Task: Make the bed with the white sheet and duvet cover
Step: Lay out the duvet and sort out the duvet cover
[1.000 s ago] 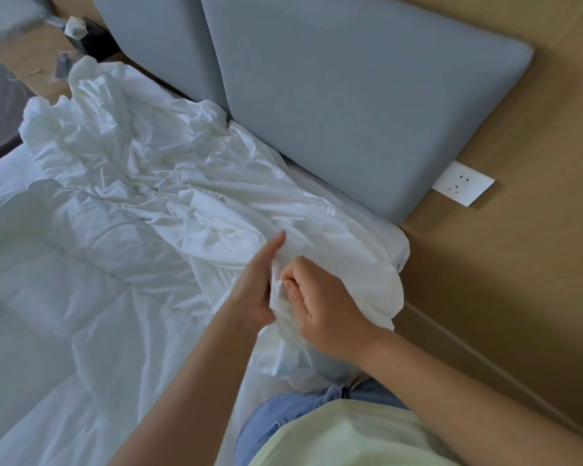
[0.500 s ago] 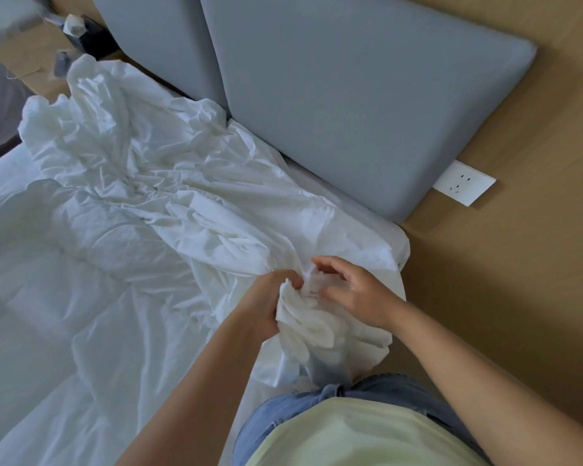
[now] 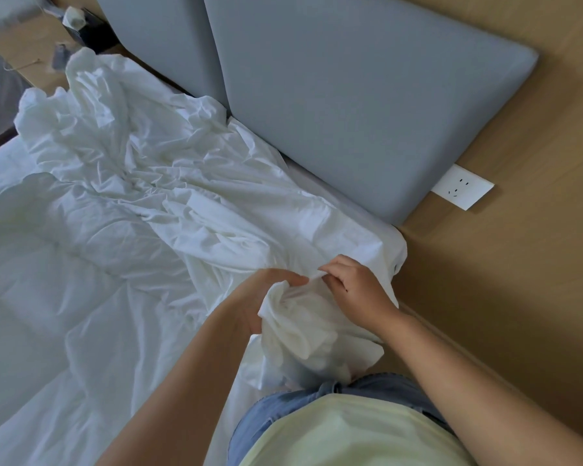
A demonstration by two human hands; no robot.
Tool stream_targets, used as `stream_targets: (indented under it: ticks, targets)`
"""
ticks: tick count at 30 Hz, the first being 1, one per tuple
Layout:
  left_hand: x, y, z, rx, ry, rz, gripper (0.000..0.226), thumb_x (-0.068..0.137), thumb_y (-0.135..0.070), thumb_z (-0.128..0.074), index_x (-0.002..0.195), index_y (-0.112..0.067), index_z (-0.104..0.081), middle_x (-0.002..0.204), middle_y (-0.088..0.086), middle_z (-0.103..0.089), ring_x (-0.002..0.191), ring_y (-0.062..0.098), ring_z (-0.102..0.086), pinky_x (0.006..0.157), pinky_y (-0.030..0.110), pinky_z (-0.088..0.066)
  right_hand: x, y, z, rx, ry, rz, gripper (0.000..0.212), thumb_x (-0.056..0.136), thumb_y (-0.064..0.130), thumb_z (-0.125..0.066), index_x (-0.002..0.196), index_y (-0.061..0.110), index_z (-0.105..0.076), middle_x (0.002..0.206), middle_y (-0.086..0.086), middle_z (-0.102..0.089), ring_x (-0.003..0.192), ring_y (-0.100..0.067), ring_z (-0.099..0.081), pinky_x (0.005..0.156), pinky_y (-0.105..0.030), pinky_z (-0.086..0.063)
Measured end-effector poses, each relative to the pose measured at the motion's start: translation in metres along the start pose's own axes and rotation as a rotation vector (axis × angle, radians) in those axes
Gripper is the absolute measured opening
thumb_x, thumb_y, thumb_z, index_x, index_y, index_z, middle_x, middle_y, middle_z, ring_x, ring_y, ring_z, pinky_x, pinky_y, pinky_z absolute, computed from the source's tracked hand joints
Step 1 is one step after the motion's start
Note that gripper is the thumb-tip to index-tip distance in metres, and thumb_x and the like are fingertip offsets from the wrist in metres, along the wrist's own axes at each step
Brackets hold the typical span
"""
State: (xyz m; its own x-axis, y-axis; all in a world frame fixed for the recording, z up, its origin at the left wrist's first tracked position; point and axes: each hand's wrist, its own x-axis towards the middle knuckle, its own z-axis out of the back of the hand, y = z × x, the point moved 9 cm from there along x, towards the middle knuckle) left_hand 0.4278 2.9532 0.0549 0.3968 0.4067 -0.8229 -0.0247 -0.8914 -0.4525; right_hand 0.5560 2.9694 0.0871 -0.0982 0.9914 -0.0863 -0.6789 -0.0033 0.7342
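Between your hands, close in front of your waist, sits a bunch of white cloth (image 3: 303,334). Your left hand (image 3: 260,297) has its fingers curled round the wad, your right hand (image 3: 357,290) pinches a small fold at the fingertips, and the two sets of fingertips lie just beside each other. Your left palm is turned away and the corner of the cloth is buried in the wad, so I can't tell which edge you've got. Nor can I tell whether this is the sheet or the duvet cover; it's all plain white. Below the hands the wad hangs down over part of your jeans (image 3: 276,408), and your shirt (image 3: 350,432) is cut off by the bottom edge.

Now the fabric: thin, matte, heavily creased, running from your hands up and away to the left in a rumpled ridge along the headboard (image 3: 367,95). Left of your left hand a flatter, puffier white layer (image 3: 48,280) is spread out, with soft broad wrinkles. The headboard is two grey padded panels with smooth fabric and rounded corners, meeting at a seam.

Right of your right hand there's a light wood-panel wall (image 3: 535,280), with a white socket (image 3: 461,186) tucked at the panel's lower corner. Far beyond your left hand, a wooden nightstand (image 3: 24,42) holds small items too blurred to name.
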Motion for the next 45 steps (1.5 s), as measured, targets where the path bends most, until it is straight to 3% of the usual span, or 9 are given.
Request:
stream_targets:
  ticks: [4, 11, 18, 24, 31, 35, 38, 41, 45]
  targets:
    - [0.009, -0.019, 0.002, -0.047, -0.019, -0.165, 0.022, 0.086, -0.023, -0.062, 0.089, -0.002, -0.067, 0.074, 0.011, -0.070, 0.067, 0.022, -0.069, 0.057, 0.028, -0.055, -0.013, 0.037, 0.024, 0.035, -0.279, 0.134, 0.014, 0.087, 0.005, -0.059, 0.081, -0.002, -0.069, 0.071, 0.001, -0.052, 0.067, -0.016, -0.052, 0.063, -0.020, -0.038]
    - [0.005, -0.017, -0.008, 0.137, 0.176, -0.149, 0.066, 0.068, -0.070, -0.062, 0.106, -0.016, -0.073, 0.112, 0.011, -0.069, 0.104, 0.026, -0.066, 0.091, 0.039, -0.051, -0.010, 0.046, 0.032, 0.125, -0.273, 0.095, 0.019, 0.089, 0.003, -0.059, 0.074, -0.006, -0.067, 0.069, -0.014, -0.053, 0.063, -0.024, -0.052, 0.060, -0.039, -0.046]
    - [0.010, -0.010, -0.010, 0.100, 0.115, -0.131, 0.058, 0.056, -0.068, -0.067, 0.070, -0.013, -0.074, 0.071, 0.006, -0.068, 0.070, 0.018, -0.068, 0.064, 0.027, -0.055, -0.016, 0.076, 0.012, 0.075, -0.192, 0.198, 0.023, 0.083, -0.003, -0.056, 0.059, -0.002, -0.054, 0.062, -0.008, -0.046, 0.052, -0.021, -0.044, 0.049, -0.033, -0.036]
    - [0.012, -0.026, 0.006, -0.105, 0.044, -0.222, 0.029, 0.063, -0.028, -0.072, 0.052, -0.013, -0.050, 0.044, 0.001, -0.045, 0.038, 0.013, -0.048, 0.040, 0.020, -0.040, -0.024, 0.107, 0.000, -0.021, -0.251, 0.286, 0.023, 0.071, -0.011, -0.057, 0.053, 0.000, -0.049, 0.054, -0.010, -0.045, 0.048, -0.013, -0.032, 0.045, -0.024, -0.026]
    - [0.018, -0.021, -0.001, -0.216, -0.005, -0.301, 0.045, 0.079, -0.001, -0.041, 0.037, -0.014, -0.052, 0.037, 0.000, -0.042, 0.033, 0.011, -0.045, 0.036, 0.015, -0.037, -0.011, 0.047, 0.017, 0.381, -0.101, 0.037, 0.013, 0.087, 0.004, -0.060, 0.091, 0.012, -0.069, 0.087, 0.006, -0.059, 0.081, -0.001, -0.056, 0.074, -0.017, -0.044]
    - [0.020, -0.015, 0.001, -0.244, -0.040, -0.353, 0.049, 0.087, -0.003, -0.041, 0.043, -0.013, -0.061, 0.041, 0.001, -0.053, 0.040, 0.016, -0.054, 0.040, 0.017, -0.044, -0.003, -0.010, -0.001, 0.153, 0.134, -0.156, 0.046, 0.093, 0.015, -0.054, 0.137, 0.022, -0.044, 0.126, 0.016, -0.040, 0.118, 0.003, -0.038, 0.101, -0.015, -0.030]
    - [0.015, -0.012, -0.003, -0.227, 0.050, -0.273, 0.037, 0.081, -0.012, -0.050, 0.049, -0.009, -0.068, 0.051, 0.006, -0.060, 0.047, 0.017, -0.061, 0.046, 0.022, -0.049, 0.005, -0.010, -0.009, 0.134, 0.120, -0.098, 0.031, 0.094, 0.017, -0.055, 0.125, 0.015, -0.059, 0.116, 0.010, -0.053, 0.106, -0.002, -0.048, 0.090, -0.007, -0.034]
    - [0.008, -0.013, -0.004, -0.159, 0.126, -0.254, 0.022, 0.072, -0.022, -0.066, 0.083, -0.007, -0.077, 0.082, 0.012, -0.071, 0.075, 0.024, -0.070, 0.064, 0.031, -0.056, 0.014, -0.002, -0.001, 0.042, -0.014, -0.039, 0.019, 0.094, 0.016, -0.056, 0.096, 0.006, -0.071, 0.089, -0.001, -0.062, 0.083, -0.014, -0.057, 0.077, -0.024, -0.045]
    - [0.010, -0.008, -0.004, -0.180, 0.138, -0.218, 0.023, 0.070, -0.013, -0.058, 0.081, -0.009, -0.078, 0.084, 0.011, -0.070, 0.075, 0.022, -0.069, 0.069, 0.030, -0.056, 0.015, 0.010, -0.019, -0.008, 0.146, 0.066, 0.029, 0.093, 0.013, -0.054, 0.120, 0.011, -0.062, 0.107, 0.001, -0.060, 0.101, -0.010, -0.051, 0.089, -0.019, -0.038]
